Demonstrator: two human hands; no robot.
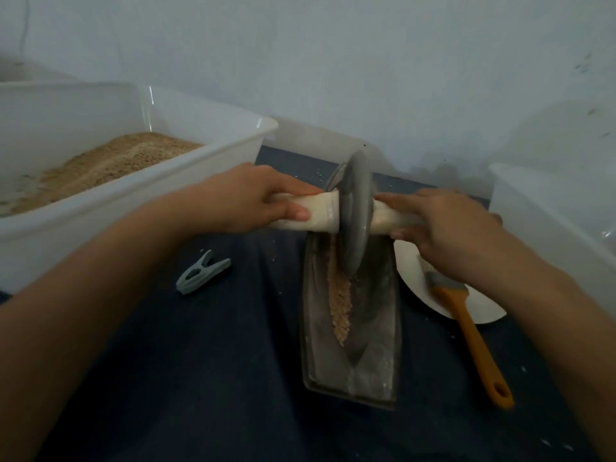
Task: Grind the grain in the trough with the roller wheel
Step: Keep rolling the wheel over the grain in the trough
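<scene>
Both hands, left hand (253,198) and right hand (446,228), hold the roller wheel (356,215) handles tight; press down and roll slowly along the trough (376,328) over the grain (340,305).

The roller wheel (356,215) looks like dull grey metal, smooth and matt, on a pale handle that seems wrapped in cloth or tape. The trough (380,328) is dark, dusty metal, rough with flour. The grain (340,301) is coarse and tan. The left tub (133,188) is glossy white plastic. The tablecloth (200,361) is dark matt fabric. The brush (473,341) has a smooth orange handle; the peg (201,271) is grey plastic.
</scene>
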